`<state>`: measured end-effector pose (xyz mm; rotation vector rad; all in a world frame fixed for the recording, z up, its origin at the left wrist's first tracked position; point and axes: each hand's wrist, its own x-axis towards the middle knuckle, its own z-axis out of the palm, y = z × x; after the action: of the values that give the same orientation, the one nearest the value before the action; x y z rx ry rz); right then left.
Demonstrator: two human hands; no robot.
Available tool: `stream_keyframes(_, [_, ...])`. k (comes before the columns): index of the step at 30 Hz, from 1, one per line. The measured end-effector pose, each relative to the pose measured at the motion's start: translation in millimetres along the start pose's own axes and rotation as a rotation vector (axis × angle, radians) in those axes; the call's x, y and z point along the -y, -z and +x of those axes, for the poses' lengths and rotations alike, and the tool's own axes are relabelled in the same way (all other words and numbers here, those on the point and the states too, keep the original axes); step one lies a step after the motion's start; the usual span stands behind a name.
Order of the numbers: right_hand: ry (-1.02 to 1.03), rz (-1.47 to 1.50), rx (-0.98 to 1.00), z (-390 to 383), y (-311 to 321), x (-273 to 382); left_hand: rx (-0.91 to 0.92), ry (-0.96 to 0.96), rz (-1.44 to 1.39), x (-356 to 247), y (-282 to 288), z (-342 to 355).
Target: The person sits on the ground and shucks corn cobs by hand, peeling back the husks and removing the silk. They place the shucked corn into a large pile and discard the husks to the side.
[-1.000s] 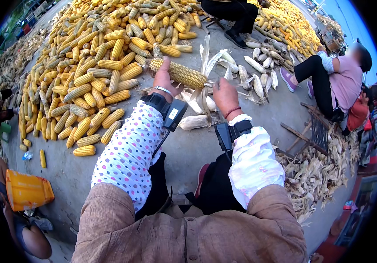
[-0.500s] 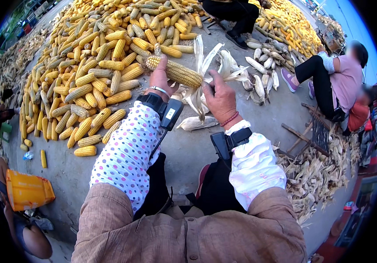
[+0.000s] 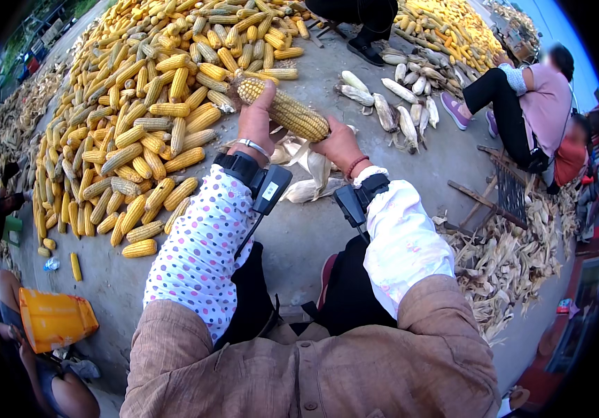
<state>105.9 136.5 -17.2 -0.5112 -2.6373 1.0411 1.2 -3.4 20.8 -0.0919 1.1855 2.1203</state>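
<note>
My left hand [image 3: 256,125] grips a yellow corn cob [image 3: 285,110] near its tip, thumb over it, the cob slanting down to the right. My right hand [image 3: 336,145] is closed around the cob's lower right end. Pale peeled husk leaves [image 3: 313,167] hang below that end, and a pale ear in husk [image 3: 303,191] lies on the concrete [image 3: 320,226] beneath. A big pile of husked cobs [image 3: 139,139] spreads at the left, close to my left hand.
Unhusked ears [image 3: 407,125] lie to the right. A person in pink [image 3: 543,104] sits beside a wooden chair [image 3: 491,195], someone in red [image 3: 571,160] behind. Dark-trousered legs [image 3: 355,21] show at the top. An orange bucket [image 3: 52,317] sits beside bare legs. Loose husks [image 3: 494,279] cover the lower right.
The pale leaves that stood up from the cob's right end are now down below it. My right hand has moved up and left onto that end, and the view has shifted slightly.
</note>
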Motion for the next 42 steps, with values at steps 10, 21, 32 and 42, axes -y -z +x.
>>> stream_keyframes(10, [-0.127,0.78,0.17,-2,-2,-5,-0.014,0.026,-0.117,0,-3,-2])
stream_keyframes(21, [-0.132,0.019,-0.084,-7,-30,30,0.1,0.148,-0.421,22,6,13])
stream_keyframes(32, [-0.23,0.959,0.526,1,-16,18,0.069,0.101,-0.338,23,5,19])
stream_keyframes(42, [-0.362,0.975,0.39,-9,-26,24,0.142,-0.118,-0.155,23,2,26])
